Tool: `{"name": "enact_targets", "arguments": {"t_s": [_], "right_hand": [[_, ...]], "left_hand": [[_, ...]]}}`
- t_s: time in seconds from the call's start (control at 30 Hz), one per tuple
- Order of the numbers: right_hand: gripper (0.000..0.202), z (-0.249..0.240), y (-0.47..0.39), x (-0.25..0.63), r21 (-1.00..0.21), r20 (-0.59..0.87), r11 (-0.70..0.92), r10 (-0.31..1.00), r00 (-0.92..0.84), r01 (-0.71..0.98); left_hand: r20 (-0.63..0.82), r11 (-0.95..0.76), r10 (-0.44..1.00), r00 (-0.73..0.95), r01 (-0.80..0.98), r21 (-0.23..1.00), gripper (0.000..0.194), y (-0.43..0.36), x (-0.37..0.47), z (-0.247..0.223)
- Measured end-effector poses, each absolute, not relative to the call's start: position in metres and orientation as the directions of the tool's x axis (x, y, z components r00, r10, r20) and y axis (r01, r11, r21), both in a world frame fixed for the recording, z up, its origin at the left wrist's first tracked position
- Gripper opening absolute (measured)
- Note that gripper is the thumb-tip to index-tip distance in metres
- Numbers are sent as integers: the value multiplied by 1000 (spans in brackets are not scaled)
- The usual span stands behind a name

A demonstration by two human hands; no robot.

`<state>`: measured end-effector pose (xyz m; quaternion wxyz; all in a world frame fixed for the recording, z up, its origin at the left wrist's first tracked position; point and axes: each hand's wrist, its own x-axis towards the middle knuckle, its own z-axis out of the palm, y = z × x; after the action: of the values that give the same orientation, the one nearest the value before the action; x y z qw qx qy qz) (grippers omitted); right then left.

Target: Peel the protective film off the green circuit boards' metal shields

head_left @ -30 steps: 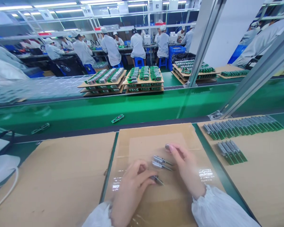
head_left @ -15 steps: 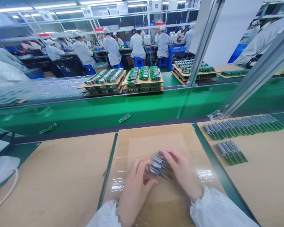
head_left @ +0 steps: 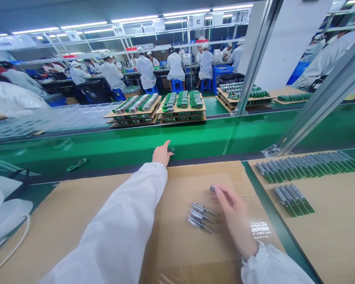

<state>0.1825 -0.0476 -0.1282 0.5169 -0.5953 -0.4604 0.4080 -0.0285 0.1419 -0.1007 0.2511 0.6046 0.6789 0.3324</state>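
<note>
My left hand (head_left: pixel 162 154) reaches over the green belt with forefinger and thumb parted around a small green circuit board (head_left: pixel 171 150). Part of that board is hidden behind the hand; a firm grip does not show. My right hand (head_left: pixel 232 213) pinches a small round grey metal disc (head_left: pixel 213 189) between thumb and fingers, just above the taped cardboard. To the left of this hand, three boards with silver metal casings (head_left: pixel 198 216) lie in a slanted row on the cardboard sheet (head_left: pixel 177 252), untouched by either hand.
Another circuit board (head_left: pixel 77 164) lies on the green belt (head_left: pixel 121 148) at left. On the right cardboard (head_left: pixel 337 221) are rows of cased boards (head_left: pixel 307 165). Stacked board trays (head_left: pixel 182 110) stand beyond the belt. A metal post (head_left: pixel 319 94) slants at right; a white device (head_left: pixel 6 217) sits left.
My left hand has left the three cased boards and stretched forward to the belt. My right hand has drawn slightly right, still pinching the disc. The belt boards have shifted right in view.
</note>
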Motion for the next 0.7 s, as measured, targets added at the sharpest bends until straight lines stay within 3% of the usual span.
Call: {"name": "enact_targets", "arguments": {"t_s": [0.17, 0.33, 0.4, 0.47, 0.57, 0.7], "right_hand": [[27, -123, -49, 181, -990, 19, -13, 973, 231, 139], [24, -122, -55, 177, -990, 44, 13, 976, 212, 142], [21, -117, -59, 176, -982, 89, 54, 977, 192, 181], [18, -111, -65, 175, -967, 156, 116, 974, 167, 225], [14, -105, -71, 173, -942, 247, 214, 964, 103, 260], [13, -103, -74, 171, -927, 290, 275, 957, 23, 254]], "left_hand": [[-96, 122, 990, -104, 294, 948, 34, 105, -11, -81], [-229, 238, 966, 118, -70, 969, 27, 13, 9, -66], [-362, 397, 918, 163, -404, 824, 22, -21, 16, -69], [-428, 477, 873, 232, -585, 656, 22, -48, 23, -75], [-403, 513, 853, 332, -674, 531, 37, -69, 31, -85], [-355, 508, 857, 373, -727, 462, 58, -75, 36, -92]]}}
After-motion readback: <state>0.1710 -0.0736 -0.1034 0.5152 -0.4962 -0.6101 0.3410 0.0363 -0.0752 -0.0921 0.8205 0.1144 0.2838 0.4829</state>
